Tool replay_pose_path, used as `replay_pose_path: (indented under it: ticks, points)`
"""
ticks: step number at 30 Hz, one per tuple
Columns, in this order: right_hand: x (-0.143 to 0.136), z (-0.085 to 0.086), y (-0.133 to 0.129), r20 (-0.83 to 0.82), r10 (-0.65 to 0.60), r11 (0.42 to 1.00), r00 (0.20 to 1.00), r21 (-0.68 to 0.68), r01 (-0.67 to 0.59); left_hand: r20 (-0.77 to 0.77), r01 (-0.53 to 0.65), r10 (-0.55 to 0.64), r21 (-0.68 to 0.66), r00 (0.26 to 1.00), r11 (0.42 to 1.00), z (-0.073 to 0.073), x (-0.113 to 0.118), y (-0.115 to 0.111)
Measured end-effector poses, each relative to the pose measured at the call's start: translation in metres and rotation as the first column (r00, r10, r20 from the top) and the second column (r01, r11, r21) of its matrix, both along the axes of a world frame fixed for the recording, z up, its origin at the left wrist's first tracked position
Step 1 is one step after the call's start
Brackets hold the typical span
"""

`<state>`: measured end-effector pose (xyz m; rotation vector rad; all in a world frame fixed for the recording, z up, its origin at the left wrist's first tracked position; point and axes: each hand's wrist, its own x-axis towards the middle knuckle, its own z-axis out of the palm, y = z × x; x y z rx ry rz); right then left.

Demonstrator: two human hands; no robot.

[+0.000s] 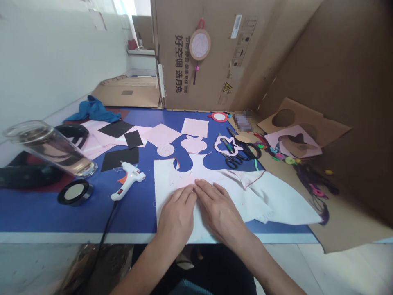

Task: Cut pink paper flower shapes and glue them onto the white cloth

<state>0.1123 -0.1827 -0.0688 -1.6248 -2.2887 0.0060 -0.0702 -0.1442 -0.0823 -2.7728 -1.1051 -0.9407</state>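
Observation:
A white sheet (175,174), cloth or paper, lies at the table's front edge, with rounded cut-outs along its far side and its right part folded up. Faint reddish lines run along some of its edges. My left hand (178,209) rests on the sheet with its fingers together and slightly bent. From the right, my right hand (216,205) lies flatter on it, fingers stretched forward. The fingertips of both hands meet near the middle; anything beneath them is hidden. Just beyond sit a pink cloud-shaped piece (194,144) and a round whitish piece (166,150).
Left stand a white glue gun (130,178), a black-rimmed round container (75,191) and a tilted-looking glass of liquid (58,149). Black squares (116,128) and pink sheets (162,135) lie behind. Scissors (233,160) and a pink-white outline shape (218,148) are to the right. Cardboard walls (215,82) enclose the back.

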Motion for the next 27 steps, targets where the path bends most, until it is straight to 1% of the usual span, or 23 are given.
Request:
replay_pose_path:
  ticks: [13,17,20,23,27]
  points:
    - [-0.001,0.000,-0.002,0.031,0.001,1.000,1.000,-0.004,-0.001,-0.035,0.007,-0.006,0.009,0.999,1.000,0.005,-0.004,-0.002]
    - [-0.001,0.001,-0.002,0.033,-0.006,1.000,0.999,0.007,0.006,-0.040,-0.001,0.000,-0.025,0.999,1.000,0.010,-0.009,-0.001]
    - [-0.002,0.003,-0.002,0.036,-0.007,1.000,0.999,-0.007,0.007,-0.051,0.009,-0.012,-0.058,0.999,0.998,0.018,-0.014,0.009]
    - [-0.003,0.006,-0.002,0.037,-0.008,1.000,0.999,-0.014,0.008,-0.114,0.038,-0.048,-0.090,0.992,0.995,0.025,-0.015,0.025]
    - [-0.002,0.009,-0.003,0.020,-0.010,1.000,1.000,-0.010,0.010,-0.197,0.066,-0.079,-0.075,0.977,0.995,0.029,-0.011,0.042]
